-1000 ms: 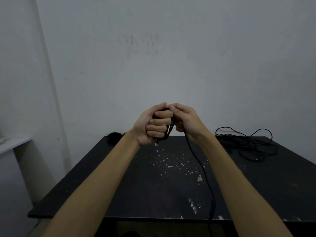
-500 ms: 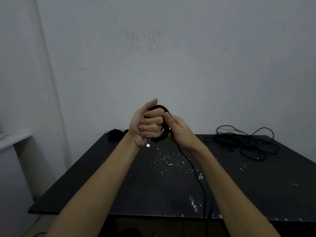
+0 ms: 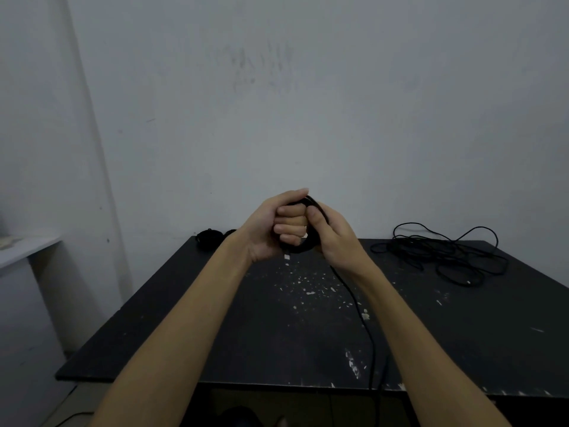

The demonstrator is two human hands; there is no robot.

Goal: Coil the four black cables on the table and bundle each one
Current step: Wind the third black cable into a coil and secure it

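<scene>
- One black table (image 3: 215, 318) carries everything, speckled with pale flecks at its middle; both forearms reach out over it from the near edge.
- At its far right corner lies a loose tangle of black cables (image 3: 443, 257), well apart from the hands and not yet coiled; at the far left corner sits a small dark bundle (image 3: 209, 237), too dim to make out.
- Held up above the table's middle is the cable in hand (image 3: 312, 241), a tight ring of turns; its free tail (image 3: 368, 328) drops from under the right wrist, runs toward the near edge and goes over it, so I judge the slack must come up from below and right.
- The left hand (image 3: 274, 232) is fisted through the ring, fingers curled round the turns; a pale plug tip pokes out below it.
- The right hand (image 3: 332, 238) lies against the ring's right side, thumb pressed on the strand, fingers closed about it; being nearer the tail, it looks best placed to feed the next turn.
</scene>
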